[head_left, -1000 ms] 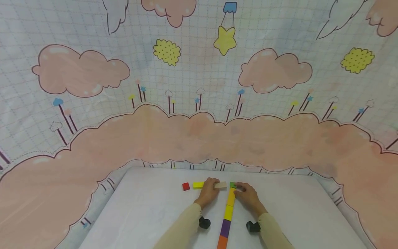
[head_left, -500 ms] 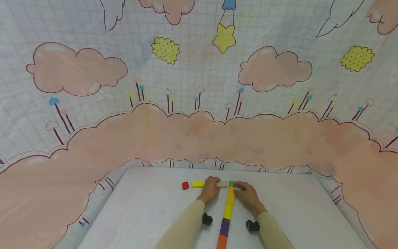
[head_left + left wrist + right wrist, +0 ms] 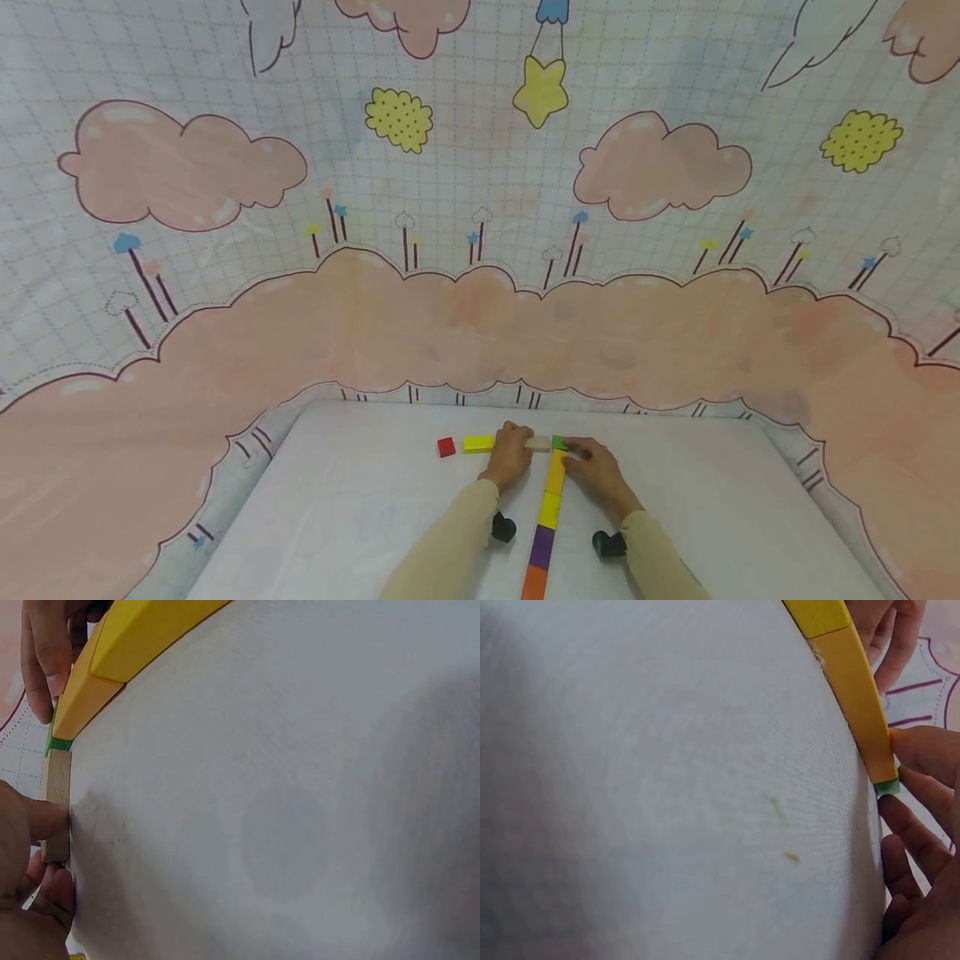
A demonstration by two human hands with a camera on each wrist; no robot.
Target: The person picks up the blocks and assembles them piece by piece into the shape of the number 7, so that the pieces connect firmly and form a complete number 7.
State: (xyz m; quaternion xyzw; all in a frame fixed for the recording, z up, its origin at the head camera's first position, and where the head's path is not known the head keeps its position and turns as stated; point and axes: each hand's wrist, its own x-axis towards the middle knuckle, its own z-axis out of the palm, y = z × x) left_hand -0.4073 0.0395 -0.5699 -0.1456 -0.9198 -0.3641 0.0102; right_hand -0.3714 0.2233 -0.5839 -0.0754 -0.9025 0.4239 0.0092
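My left hand (image 3: 508, 457) grips a plain wooden block (image 3: 56, 780), thumb on its near side and fingers at its left end. The block's other end meets a green block (image 3: 558, 442), which caps the far end of a row. My right hand (image 3: 598, 475) holds the green block with its fingers, while its thumb presses the side of the adjoining yellow-orange block (image 3: 859, 697). Towards me the row continues with a yellow block (image 3: 549, 510), a purple block (image 3: 542, 547) and an orange block (image 3: 535, 583). Fingers partly cover the green block.
Left of my left hand lie a long yellow block (image 3: 477, 444) and, apart from it, a small red block (image 3: 446, 447). All stand on a white tabletop (image 3: 360, 517). A patterned cloth (image 3: 480, 325) with clouds hangs behind the table's far edge.
My left hand has slid the wooden block slightly right, closing the small gap to the green block. My right hand has stayed almost still. The head view has shifted a little.
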